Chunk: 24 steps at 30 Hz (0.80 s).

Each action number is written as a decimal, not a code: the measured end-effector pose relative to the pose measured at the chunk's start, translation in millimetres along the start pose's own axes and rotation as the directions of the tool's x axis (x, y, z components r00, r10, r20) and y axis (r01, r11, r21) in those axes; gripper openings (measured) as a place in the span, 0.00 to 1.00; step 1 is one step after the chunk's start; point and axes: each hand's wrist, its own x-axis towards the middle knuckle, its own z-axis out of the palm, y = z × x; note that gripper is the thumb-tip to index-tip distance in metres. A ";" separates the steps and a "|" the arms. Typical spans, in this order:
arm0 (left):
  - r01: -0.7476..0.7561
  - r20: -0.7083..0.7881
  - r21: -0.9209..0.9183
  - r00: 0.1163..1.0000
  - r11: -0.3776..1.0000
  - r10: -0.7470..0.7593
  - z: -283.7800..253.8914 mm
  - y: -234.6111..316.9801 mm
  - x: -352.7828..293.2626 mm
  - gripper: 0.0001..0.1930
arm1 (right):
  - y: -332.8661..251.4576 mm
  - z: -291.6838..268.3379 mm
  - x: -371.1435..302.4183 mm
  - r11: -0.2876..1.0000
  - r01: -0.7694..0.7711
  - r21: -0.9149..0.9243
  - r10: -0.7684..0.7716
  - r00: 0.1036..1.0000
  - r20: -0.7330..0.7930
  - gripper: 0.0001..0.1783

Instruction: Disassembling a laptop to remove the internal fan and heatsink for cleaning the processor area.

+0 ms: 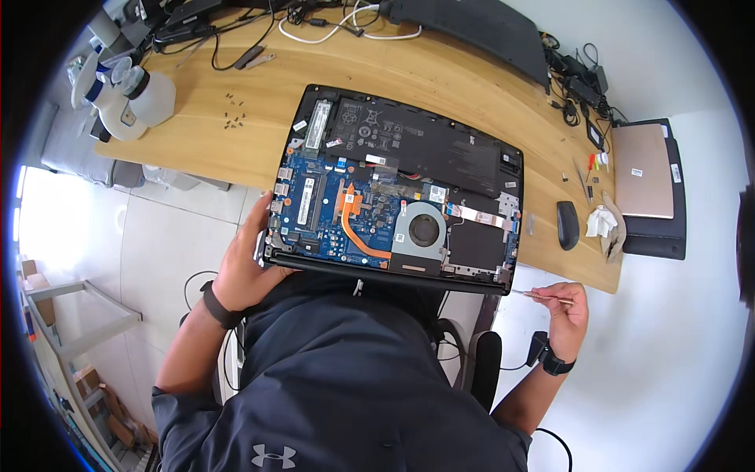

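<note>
An opened laptop base [464,185] with its bottom cover off lies tilted over the table's near edge, its insides facing up. It shows a black battery [417,141], a blue circuit board [326,212], a copper heat pipe [354,232] and a round fan [423,230]. At its left side my left hand [244,256] grips the near corner, thumb beneath the hinge edge. My right hand [568,311] pinches a slim metal tool [550,297], perhaps a screwdriver. The tool's tip is by the laptop's near right corner; whether it touches, I cannot tell.
Several small screws [233,112] lie on the wooden table [204,149], near white bottles [149,98]. On the right are a black mouse [567,225], a crumpled tissue [602,222], small tools [586,185] and a stacked pinkish laptop panel [641,169]. Cables and a dark monitor [472,31] stand behind.
</note>
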 end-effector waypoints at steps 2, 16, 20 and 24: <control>-0.064 0.008 0.049 0.998 0.997 0.064 1.7 -6.3 9.9 0.58 | 8.1 3.8 -2.3 0.998 0.002 0.063 0.002 0.998 -0.061 0.07; -0.190 -0.047 0.193 0.978 0.963 0.202 1.2 -5.7 17.8 0.62 | 39.2 16.5 -0.5 0.970 -0.157 -0.184 0.152 0.987 -0.040 0.28; -0.200 -0.081 0.242 0.971 0.949 0.225 -2.8 -3.2 18.7 0.65 | 50.6 67.3 9.0 0.986 -0.130 -0.106 0.122 0.989 -0.084 0.41; -0.152 -0.137 0.200 0.974 0.968 0.181 -6.2 9.6 16.5 0.64 | 60.0 75.7 14.6 0.969 0.061 -0.241 -0.099 0.984 -0.147 0.38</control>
